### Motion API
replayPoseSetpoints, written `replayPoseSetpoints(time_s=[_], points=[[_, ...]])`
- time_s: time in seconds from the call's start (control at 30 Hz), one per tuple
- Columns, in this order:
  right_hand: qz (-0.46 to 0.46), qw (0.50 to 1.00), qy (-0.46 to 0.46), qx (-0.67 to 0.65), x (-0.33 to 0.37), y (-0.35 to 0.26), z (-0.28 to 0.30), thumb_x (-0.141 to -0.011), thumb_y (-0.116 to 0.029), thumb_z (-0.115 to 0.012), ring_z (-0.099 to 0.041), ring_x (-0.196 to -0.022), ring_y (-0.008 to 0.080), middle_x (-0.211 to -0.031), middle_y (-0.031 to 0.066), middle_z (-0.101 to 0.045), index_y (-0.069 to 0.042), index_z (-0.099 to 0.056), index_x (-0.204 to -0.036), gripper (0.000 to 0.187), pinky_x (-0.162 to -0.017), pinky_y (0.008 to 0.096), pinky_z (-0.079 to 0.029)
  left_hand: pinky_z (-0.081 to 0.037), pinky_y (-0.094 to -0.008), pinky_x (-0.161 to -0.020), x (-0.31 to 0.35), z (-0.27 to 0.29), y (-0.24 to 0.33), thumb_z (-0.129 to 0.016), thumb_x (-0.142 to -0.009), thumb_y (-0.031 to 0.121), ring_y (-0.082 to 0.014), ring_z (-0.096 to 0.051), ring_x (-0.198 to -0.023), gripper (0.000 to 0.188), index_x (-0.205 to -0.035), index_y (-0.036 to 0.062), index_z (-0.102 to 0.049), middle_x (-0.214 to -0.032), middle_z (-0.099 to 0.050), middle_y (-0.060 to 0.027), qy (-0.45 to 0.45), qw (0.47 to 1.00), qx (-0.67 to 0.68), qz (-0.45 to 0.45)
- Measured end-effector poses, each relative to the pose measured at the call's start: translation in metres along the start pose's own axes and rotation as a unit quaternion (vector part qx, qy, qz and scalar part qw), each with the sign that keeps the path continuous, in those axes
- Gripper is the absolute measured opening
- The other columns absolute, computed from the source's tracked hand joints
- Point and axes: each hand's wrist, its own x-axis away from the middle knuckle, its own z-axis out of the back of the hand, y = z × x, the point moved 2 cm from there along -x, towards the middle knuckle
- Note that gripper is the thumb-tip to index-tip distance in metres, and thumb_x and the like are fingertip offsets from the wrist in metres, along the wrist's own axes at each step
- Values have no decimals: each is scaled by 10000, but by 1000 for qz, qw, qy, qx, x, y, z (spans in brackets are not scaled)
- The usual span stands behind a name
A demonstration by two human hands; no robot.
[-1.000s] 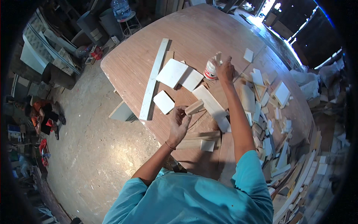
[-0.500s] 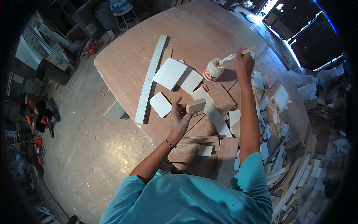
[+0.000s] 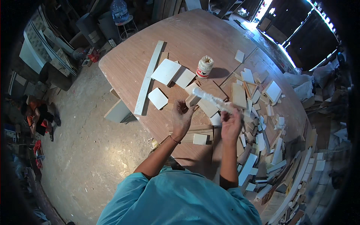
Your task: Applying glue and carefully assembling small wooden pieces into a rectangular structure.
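Note:
My left hand [image 3: 181, 120] grips a small wooden block [image 3: 191, 99] between thumb and fingers, raised over the table. Closed round a stick [image 3: 210, 99] is my right hand [image 3: 231, 125]. White glue coats the stick's far end, which hangs at the block; whether they touch I cannot tell. An opened glue jar [image 3: 204, 68], white with a red band and crusted at the neck, stands upright beyond both hands. White-faced boards [image 3: 166, 72] lie left of the jar. Nearer me, a small pale square piece [image 3: 200, 139] rests on wooden strips.
A long pale strip [image 3: 150, 77] lies along the left of the wooden table [image 3: 127, 56]. Wood offcuts [image 3: 258, 123] are heaped on the right. A person [image 3: 37, 114] sits at the far left. A water bottle [image 3: 119, 11] stands on a stool beyond the table.
My right hand has come from beyond the jar back toward me, bringing the glue-coated stick over to the block. My left hand still holds the block, with little movement.

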Motion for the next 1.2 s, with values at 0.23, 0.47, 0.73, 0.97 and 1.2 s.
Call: replayPoseSetpoints(time_s=[0.23,0.47,0.73,0.97,1.2], points=[[49,997,-20,55,34,4,17,-845,-207,-444,-520,-578,146,-690,111,-571,-12,-508,-975,242,-529,249,-406,-465,-227,-707,34,7,10,-580,-754,-17,-105,-545,-799,205,-875,10,-417,-868,-537,-77,12,999,-23,-39],[67,996,-34,48,43,-12,13,-831,-140,-456,-533,-584,149,-708,95,-552,14,-508,-933,192,-521,259,-434,-451,-210,-644,58,12,15,-576,-748,5,-83,-533,-722,190,-886,-25,-449,-808,-545,-67,38,998,-38,-40],[70,992,-32,100,72,-12,7,-835,-138,-451,-536,-553,154,-698,110,-574,2,-515,-932,182,-518,254,-433,-437,-203,-591,70,19,16,-589,-724,-2,-69,-518,-672,219,-899,-45,-464,-782,-554,-65,10,990,-107,-86],[121,983,-47,131,66,-9,16,-851,-155,-447,-544,-619,155,-773,124,-586,31,-467,-1050,273,-598,269,-454,-440,-206,-574,83,15,13,-597,-710,-4,-68,-518,-645,198,-862,-45,-475,-749,-563,-60,17,994,-68,-89],[395,753,-216,480,101,-20,-6,-747,29,-530,-569,-778,231,-922,124,-568,-10,-593,-967,232,-669,288,-469,-431,-212,-544,82,27,16,-598,-715,14,-69,-506,-610,196,-860,-37,-477,-721,-557,-55,13,989,-133,-60]])
